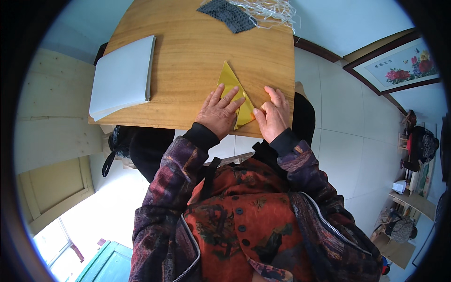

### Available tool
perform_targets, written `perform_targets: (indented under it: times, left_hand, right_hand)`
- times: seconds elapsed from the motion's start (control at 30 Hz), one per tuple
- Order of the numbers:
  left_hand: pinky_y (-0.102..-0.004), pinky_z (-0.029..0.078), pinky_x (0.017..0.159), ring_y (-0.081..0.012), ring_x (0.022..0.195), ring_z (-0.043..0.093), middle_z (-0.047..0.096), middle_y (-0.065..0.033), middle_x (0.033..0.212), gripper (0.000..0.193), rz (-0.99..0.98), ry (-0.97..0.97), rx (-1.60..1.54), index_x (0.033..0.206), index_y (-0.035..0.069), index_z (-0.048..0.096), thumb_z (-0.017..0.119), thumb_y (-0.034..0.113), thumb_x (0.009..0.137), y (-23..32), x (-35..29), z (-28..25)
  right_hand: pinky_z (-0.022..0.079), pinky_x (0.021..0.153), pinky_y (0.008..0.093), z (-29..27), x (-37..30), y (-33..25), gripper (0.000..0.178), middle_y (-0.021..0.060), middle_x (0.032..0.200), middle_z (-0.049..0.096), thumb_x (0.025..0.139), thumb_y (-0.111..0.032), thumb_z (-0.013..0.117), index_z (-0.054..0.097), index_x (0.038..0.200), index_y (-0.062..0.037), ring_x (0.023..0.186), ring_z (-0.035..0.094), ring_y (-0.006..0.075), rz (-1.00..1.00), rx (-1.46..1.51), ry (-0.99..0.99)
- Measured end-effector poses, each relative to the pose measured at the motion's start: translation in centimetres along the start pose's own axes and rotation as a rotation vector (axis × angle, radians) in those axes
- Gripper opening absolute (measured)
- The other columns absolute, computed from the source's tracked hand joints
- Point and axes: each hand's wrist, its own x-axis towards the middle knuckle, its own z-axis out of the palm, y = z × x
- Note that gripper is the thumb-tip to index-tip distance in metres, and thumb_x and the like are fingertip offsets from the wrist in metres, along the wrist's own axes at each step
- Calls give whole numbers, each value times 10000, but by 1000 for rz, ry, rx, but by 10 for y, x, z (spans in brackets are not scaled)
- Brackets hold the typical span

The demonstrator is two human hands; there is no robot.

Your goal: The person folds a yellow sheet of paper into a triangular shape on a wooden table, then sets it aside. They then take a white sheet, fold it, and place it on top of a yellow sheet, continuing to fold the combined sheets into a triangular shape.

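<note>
Spreading my unclenched left hand (219, 112) over one yellow folded-paper triangle (244, 113), near the wooden table's (188, 66) close edge, apex pointing away, right slant beside my right hand (275, 115), whose pinch I cannot tell.

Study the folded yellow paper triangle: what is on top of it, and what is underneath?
The left hand rests on the yellow paper triangle, the right hand at its right edge. Brown wooden tabletop shows around it; what lies beneath is hidden.

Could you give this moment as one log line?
left hand: spread on yellow paper triangle | right hand: thumb at triangle's right edge | wooden table: white stack at left
</note>
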Motion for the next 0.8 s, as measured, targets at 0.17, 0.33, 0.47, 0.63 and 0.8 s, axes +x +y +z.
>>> perform_targets:
  times: [0.17,0.33,0.47,0.63,0.8]
  left_hand:
    - [-477,250,1167,-333,1448,271,378,-18,1537,469,-19,-33,-4,1397,241,501,556,251,931,0,-1,0]
    - [-465,298,1141,-326,1429,302,395,-11,1523,485,2,13,36,1382,242,513,601,219,906,0,0,0]
    - [-461,305,1137,-325,1429,305,402,-14,1520,485,6,20,56,1378,242,519,604,221,901,0,0,2]
    - [-465,310,1136,-334,1426,310,414,-15,1512,484,1,25,21,1361,240,539,611,214,884,-1,0,2]
    - [-461,330,1125,-331,1422,320,419,-13,1508,488,6,43,31,1348,240,552,630,224,866,-1,-1,2]
  right_hand:
    - [247,1104,546,4,-3,-2,212,129,1459,420,842,-210,715,574,781,-63,1361,332,411,-8,-33,49]
    - [221,1120,576,-3,-8,-1,222,123,1462,413,810,-200,742,570,856,-67,1381,325,389,9,20,78]
    - [230,1134,555,-3,-24,-12,322,125,1460,412,774,-197,769,591,1002,-56,1406,317,356,-152,-36,96]
    - [221,1159,522,4,-34,-21,890,103,1566,304,753,-382,783,369,1472,-60,1461,243,299,-287,-143,-255]
    - [205,1164,528,2,-35,-20,944,106,1577,284,708,-353,817,363,1483,-62,1473,228,295,-302,-130,-262]
